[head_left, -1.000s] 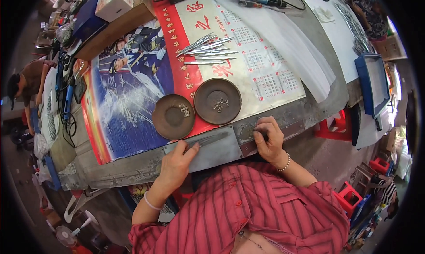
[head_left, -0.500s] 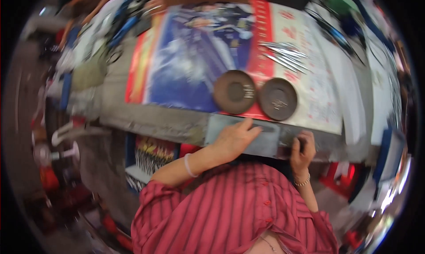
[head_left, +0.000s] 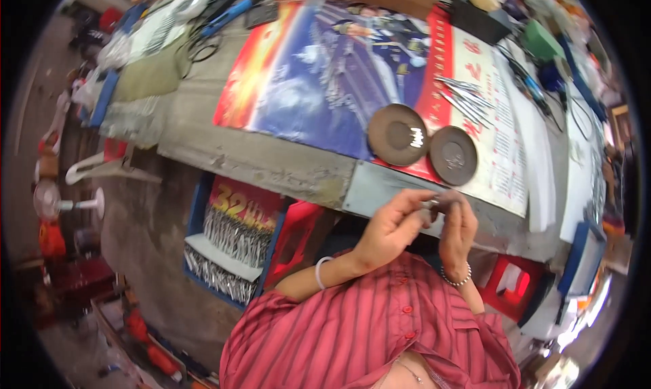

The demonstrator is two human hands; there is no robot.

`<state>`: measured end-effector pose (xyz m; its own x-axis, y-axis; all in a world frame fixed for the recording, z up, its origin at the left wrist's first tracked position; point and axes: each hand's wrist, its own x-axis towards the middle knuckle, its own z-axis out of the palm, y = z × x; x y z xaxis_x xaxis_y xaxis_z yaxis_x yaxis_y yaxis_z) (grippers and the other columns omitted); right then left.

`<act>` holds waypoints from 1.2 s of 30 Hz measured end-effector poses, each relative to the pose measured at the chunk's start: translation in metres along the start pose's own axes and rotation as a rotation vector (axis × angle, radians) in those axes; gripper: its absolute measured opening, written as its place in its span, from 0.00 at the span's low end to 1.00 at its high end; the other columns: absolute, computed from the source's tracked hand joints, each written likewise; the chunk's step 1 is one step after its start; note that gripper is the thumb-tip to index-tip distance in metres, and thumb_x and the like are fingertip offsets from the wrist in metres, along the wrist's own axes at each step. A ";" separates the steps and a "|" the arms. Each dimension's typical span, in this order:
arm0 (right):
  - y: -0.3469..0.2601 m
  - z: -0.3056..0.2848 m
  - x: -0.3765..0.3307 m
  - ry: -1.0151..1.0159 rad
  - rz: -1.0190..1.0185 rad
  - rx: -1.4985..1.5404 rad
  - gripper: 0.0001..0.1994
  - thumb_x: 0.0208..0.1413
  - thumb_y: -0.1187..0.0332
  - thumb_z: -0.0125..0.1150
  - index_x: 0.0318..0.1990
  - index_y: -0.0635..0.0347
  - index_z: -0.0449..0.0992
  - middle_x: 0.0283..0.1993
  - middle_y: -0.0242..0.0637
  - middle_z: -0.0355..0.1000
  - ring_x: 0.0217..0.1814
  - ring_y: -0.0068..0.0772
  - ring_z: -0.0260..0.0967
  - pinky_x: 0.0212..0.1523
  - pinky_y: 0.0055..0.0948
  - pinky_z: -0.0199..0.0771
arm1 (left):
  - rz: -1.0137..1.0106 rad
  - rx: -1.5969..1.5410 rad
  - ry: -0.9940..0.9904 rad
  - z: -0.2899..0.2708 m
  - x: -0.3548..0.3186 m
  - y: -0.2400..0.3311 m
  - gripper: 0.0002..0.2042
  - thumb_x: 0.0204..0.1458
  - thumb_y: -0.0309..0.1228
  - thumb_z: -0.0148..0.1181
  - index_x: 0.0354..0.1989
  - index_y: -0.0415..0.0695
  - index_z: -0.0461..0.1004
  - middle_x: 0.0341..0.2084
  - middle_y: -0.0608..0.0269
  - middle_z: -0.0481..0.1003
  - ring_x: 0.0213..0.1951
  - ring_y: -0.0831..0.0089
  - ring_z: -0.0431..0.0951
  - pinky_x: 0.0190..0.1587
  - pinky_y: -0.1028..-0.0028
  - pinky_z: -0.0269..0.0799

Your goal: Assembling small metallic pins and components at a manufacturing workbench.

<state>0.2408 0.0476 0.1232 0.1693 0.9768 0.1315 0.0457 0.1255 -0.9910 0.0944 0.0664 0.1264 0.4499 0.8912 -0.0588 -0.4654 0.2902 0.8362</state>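
My left hand [head_left: 392, 232] and my right hand [head_left: 459, 230] meet fingertip to fingertip above the table's front edge. The left fingers pinch a small shiny piece, too small to name. My right fingers are bent against the same spot, and what they hold is hidden. Beneath the hands lies a grey metal plate [head_left: 373, 189]. Just beyond sit two round brown dishes: the left dish [head_left: 390, 145] holds a few tiny shiny pieces, and the right dish [head_left: 447, 167] has small bits in it. Several thin silver metal pieces [head_left: 468, 101] lie in a loose pile farther back.
A large printed poster [head_left: 291, 97] covers the table's middle. Left of my body, a blue tray [head_left: 196, 219] holds rows of silver metal pieces. Black boxes [head_left: 480, 22], cables and a blue-handled tool [head_left: 230, 15] lie at the back. A red stool [head_left: 512, 287] stands below right.
My hands have come together; before, the left rested on the metal plate and the right was apart at its right. The view has shifted, so the table appears turned.
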 end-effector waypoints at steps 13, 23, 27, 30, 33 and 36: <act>0.002 0.015 -0.009 0.055 -0.446 -0.663 0.07 0.53 0.74 0.57 0.34 0.66 0.65 0.28 0.42 0.65 0.26 0.45 0.64 0.27 0.41 0.64 | 0.075 0.015 0.085 -0.002 -0.024 -0.029 0.11 0.61 0.21 0.47 0.52 0.35 0.66 0.43 0.62 0.73 0.43 0.82 0.71 0.46 0.82 0.68; 0.002 0.002 -0.002 -0.013 -0.339 -0.455 0.08 0.51 0.74 0.60 0.33 0.64 0.67 0.28 0.43 0.67 0.28 0.46 0.66 0.31 0.38 0.65 | 0.192 0.184 0.200 0.006 -0.022 -0.038 0.11 0.60 0.19 0.49 0.50 0.33 0.66 0.43 0.60 0.74 0.44 0.80 0.72 0.49 0.80 0.68; 0.007 0.010 -0.013 0.025 -0.360 -0.688 0.06 0.52 0.74 0.58 0.33 0.64 0.67 0.28 0.42 0.66 0.27 0.45 0.63 0.32 0.37 0.63 | 0.200 0.288 0.187 0.007 -0.020 -0.042 0.11 0.60 0.19 0.48 0.50 0.34 0.65 0.43 0.59 0.73 0.42 0.79 0.73 0.45 0.80 0.69; 0.004 0.004 -0.013 -0.037 -0.026 -0.395 0.05 0.54 0.74 0.57 0.32 0.64 0.67 0.27 0.41 0.67 0.27 0.41 0.65 0.29 0.33 0.65 | 0.164 0.224 0.193 0.004 -0.024 -0.043 0.12 0.60 0.20 0.49 0.51 0.33 0.66 0.42 0.60 0.74 0.43 0.80 0.73 0.48 0.81 0.69; 0.007 -0.006 -0.011 -0.086 0.274 0.023 0.05 0.53 0.75 0.58 0.31 0.64 0.69 0.27 0.41 0.68 0.25 0.36 0.68 0.26 0.30 0.67 | 0.127 0.113 0.140 0.008 -0.025 -0.041 0.13 0.60 0.20 0.49 0.53 0.33 0.65 0.43 0.59 0.74 0.44 0.78 0.74 0.49 0.80 0.69; 0.014 0.000 -0.009 0.022 -0.278 -0.344 0.08 0.47 0.75 0.63 0.32 0.64 0.68 0.27 0.39 0.68 0.26 0.41 0.66 0.29 0.34 0.66 | 0.158 0.240 0.171 0.004 -0.020 -0.042 0.14 0.60 0.19 0.49 0.54 0.33 0.64 0.44 0.57 0.74 0.45 0.77 0.74 0.49 0.79 0.69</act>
<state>0.2398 0.0402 0.1083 0.1248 0.9098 0.3960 0.4166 0.3142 -0.8531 0.1082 0.0346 0.0943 0.2426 0.9701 0.0085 -0.3172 0.0711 0.9457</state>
